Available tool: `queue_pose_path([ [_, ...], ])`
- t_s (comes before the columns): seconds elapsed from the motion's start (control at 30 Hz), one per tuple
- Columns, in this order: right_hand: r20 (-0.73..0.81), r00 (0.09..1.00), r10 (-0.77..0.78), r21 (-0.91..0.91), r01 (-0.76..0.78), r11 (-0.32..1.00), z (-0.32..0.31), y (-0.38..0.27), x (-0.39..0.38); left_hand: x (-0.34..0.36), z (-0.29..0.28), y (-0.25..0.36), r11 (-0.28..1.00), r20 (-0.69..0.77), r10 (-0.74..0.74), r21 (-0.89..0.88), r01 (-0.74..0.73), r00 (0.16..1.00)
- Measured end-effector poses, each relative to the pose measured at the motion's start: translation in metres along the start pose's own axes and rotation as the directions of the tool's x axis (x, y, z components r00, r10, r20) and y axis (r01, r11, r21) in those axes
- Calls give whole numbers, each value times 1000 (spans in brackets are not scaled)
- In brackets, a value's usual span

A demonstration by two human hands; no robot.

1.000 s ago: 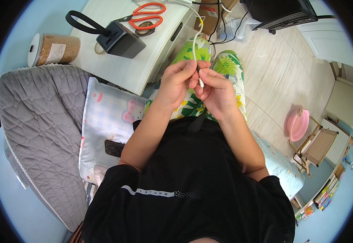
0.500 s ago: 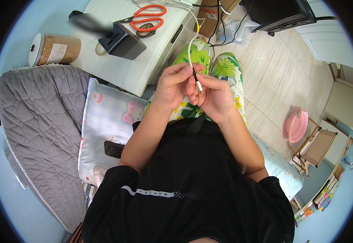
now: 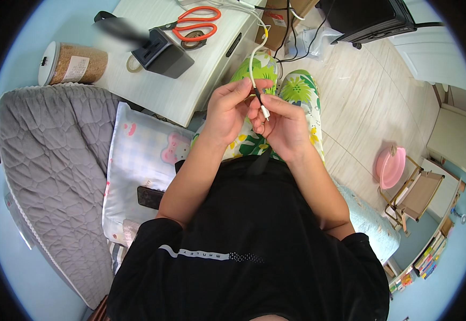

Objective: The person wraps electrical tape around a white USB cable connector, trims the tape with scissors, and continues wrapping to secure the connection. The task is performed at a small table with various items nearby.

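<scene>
Both of my hands meet over my lap, above green flowered trousers [image 3: 297, 88]. My left hand [image 3: 227, 109] pinches a thin white cable [image 3: 252, 61] near its end. The cable runs up to the white table [image 3: 190, 91]. Its small plug tip [image 3: 264, 111], dark with a white end, lies against the fingers of my right hand [image 3: 281, 125], which curl around it.
On the white table stand a black box-shaped device [image 3: 161, 51] with a black handle, orange-handled scissors [image 3: 195, 21] and a cork-wrapped jar [image 3: 72, 64]. A grey quilted cushion [image 3: 51, 176] and a pale printed pillow [image 3: 136, 171] lie at my left. A pink bowl [image 3: 391, 167] sits on the floor.
My hands have stayed over my lap and shifted their grip slightly along the cable; the plug end now points down between my fingers.
</scene>
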State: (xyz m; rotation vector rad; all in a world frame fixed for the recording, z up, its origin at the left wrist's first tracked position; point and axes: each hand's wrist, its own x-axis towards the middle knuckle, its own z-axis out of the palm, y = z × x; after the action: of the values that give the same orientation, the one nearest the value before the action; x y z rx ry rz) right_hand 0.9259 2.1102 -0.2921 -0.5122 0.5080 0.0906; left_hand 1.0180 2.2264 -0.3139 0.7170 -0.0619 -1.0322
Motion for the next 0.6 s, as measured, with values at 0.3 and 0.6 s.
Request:
queue_pose_path([
  [0.3,-7,1000,-2,-41,2,999,3,0,-1,1,-3,4,996,87,8,86,-15,996],
  [0.6,-64,998,17,-37,-19,999,0,-1,4,3,1,11,973,-60,93,217,-78,994],
])
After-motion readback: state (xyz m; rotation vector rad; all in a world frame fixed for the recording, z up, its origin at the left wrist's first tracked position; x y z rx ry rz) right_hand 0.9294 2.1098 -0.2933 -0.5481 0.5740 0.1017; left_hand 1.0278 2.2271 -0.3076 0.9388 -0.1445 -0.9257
